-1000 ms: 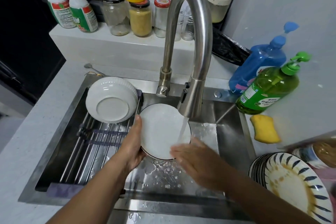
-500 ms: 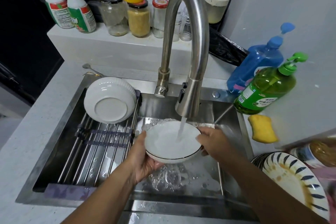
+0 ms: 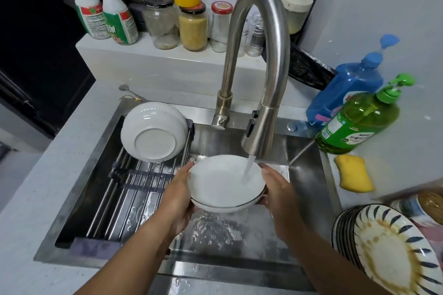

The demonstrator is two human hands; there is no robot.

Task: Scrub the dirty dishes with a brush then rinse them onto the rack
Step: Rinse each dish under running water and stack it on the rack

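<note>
Rinsing step: left hand (image 3: pixel 178 201) and right hand (image 3: pixel 279 195) clasp the bowl (image 3: pixel 224 183) between curled fingers under the faucet (image 3: pixel 260 136) stream; next, likely draining and transfer to the rack (image 3: pixel 134 182) left of the fingers.

Home kitchen: steel sink (image 3: pixel 309 170) with tall faucet (image 3: pixel 261 55), roll-up rack (image 3: pixel 134 189), dish soap bottles (image 3: pixel 357 117), spice jars (image 3: pixel 193 26) on ledge, stacked dirty plates (image 3: pixel 383 246).

White bowl (image 3: pixel 225 182) upright under running water; another inverted on rack (image 3: pixel 134 184).
</note>
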